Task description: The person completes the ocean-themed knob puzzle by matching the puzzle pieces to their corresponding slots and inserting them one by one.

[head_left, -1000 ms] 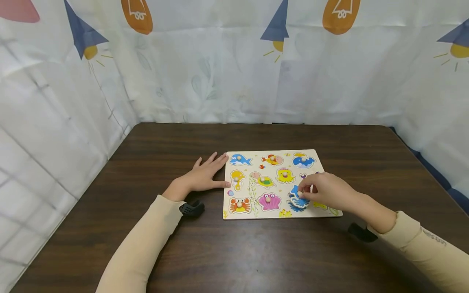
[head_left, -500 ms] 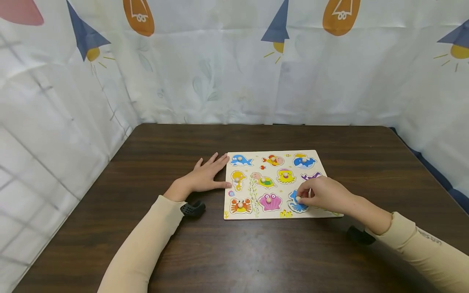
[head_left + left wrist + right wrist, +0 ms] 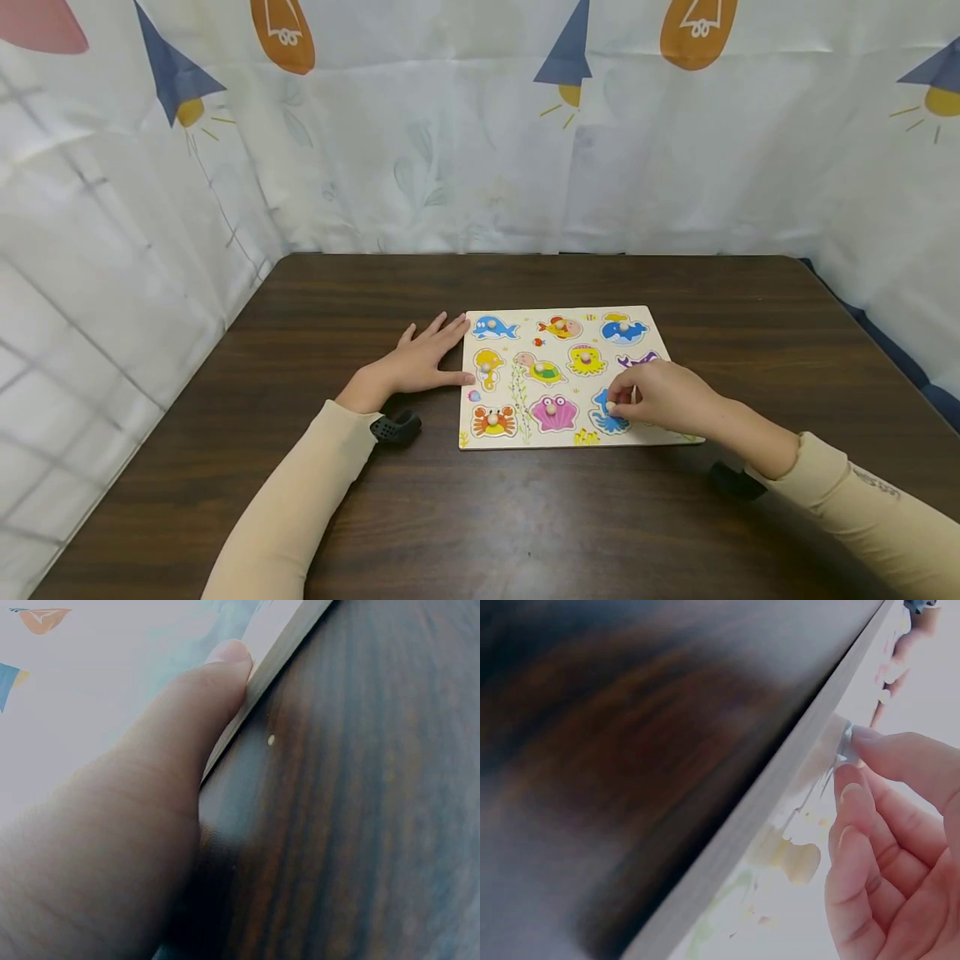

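A wooden knob puzzle board lies on the table, its sea-animal pieces in their recesses. My right hand pinches the small knob of a blue squid-shaped puzzle piece at the lower right, between thumb and fingertips. That piece sits in its matching recess. In the right wrist view, thumb and index finger meet at the knob and the other fingers are curled. Spread flat at the board's left edge, my left hand touches it with thumb and fingertips. The right hand partly hides a purple piece and what lies below it.
Around the squid are a pink shell, a yellow octopus and a turtle. An orange crab is at the lower left. The dark wood table extends to a hanging patterned curtain behind and at both sides.
The right hand has lowered the blue squid piece from above its recess into it, shifting slightly down. Between half a second ago and now, hardly anything moves. The left hand stays at the board's edge.
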The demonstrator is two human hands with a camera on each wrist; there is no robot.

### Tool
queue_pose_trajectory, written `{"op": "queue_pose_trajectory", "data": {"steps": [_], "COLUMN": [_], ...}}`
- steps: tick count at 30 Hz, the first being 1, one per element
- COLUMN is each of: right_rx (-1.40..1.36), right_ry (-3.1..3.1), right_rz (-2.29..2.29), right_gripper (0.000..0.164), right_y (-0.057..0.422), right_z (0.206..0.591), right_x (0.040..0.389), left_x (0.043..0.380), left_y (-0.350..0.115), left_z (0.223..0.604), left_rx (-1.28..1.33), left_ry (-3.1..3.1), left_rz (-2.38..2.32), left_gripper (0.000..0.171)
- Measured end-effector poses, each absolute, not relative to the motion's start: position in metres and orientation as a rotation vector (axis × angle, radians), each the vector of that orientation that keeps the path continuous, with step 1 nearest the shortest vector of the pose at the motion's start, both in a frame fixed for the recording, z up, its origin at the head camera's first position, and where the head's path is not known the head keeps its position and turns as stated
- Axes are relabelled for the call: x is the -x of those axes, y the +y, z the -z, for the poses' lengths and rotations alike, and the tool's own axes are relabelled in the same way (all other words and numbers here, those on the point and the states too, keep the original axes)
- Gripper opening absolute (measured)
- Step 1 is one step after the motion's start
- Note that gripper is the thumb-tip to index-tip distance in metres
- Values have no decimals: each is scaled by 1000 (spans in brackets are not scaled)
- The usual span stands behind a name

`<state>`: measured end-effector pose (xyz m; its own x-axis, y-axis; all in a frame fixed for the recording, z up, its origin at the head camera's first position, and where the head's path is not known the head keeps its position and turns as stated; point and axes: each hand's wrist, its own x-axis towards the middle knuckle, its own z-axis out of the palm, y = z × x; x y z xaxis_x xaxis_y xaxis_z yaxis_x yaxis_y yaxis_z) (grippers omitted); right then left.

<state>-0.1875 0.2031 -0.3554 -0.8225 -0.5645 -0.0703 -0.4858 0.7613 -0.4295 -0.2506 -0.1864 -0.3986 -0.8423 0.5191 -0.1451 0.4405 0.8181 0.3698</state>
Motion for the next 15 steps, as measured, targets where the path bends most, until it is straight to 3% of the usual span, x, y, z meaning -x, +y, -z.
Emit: {"op": "queue_pose_trajectory", "data": {"steps": [15], "right_rx": [824], "right_ry": [2760], "right_rz": [577], "right_gripper": [11], "right_y": [205], "right_z": [354], "right_x": [188], "left_x": [251], "left_y": [-186], "left_z": [398], "left_rx": [-735], "left_ry": [2759], "left_rz": [-476], "left_gripper": [103]}}
